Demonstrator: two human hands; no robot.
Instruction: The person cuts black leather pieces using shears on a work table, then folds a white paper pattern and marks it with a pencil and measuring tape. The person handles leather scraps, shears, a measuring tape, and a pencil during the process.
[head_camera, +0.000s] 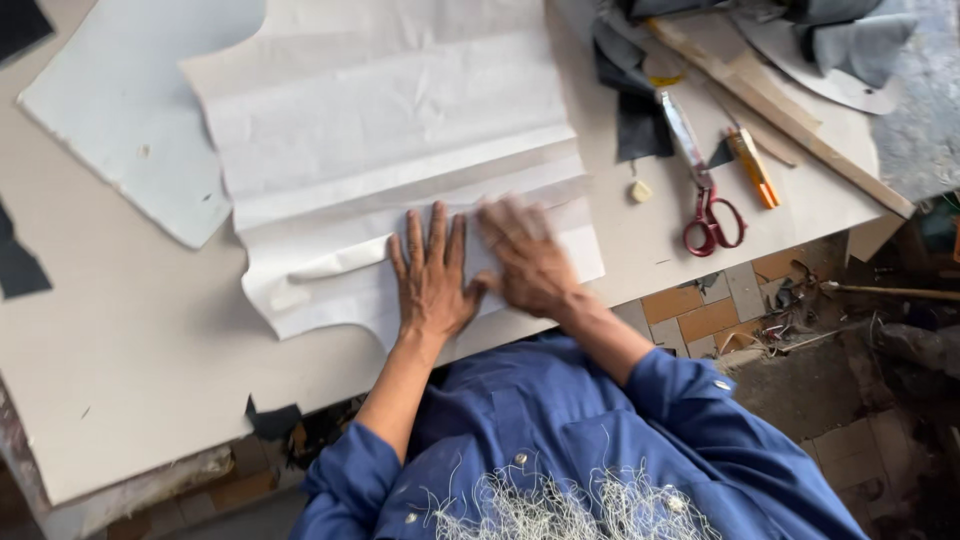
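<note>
Both hands lie palm-down on a sheet of creased white paper (400, 150) at the near edge of the bench (130, 350). The left hand (432, 275) is flat with fingers spread, gripping nothing. The right hand (525, 255) is just beside it, open but blurred, so its fingers are hard to make out. Blue sleeves lead back to the person, whose torso is cut off below. Further right on the bench lie red-handled scissors (705, 195), an orange cutter (753, 167) and a wooden stick (780, 115).
</note>
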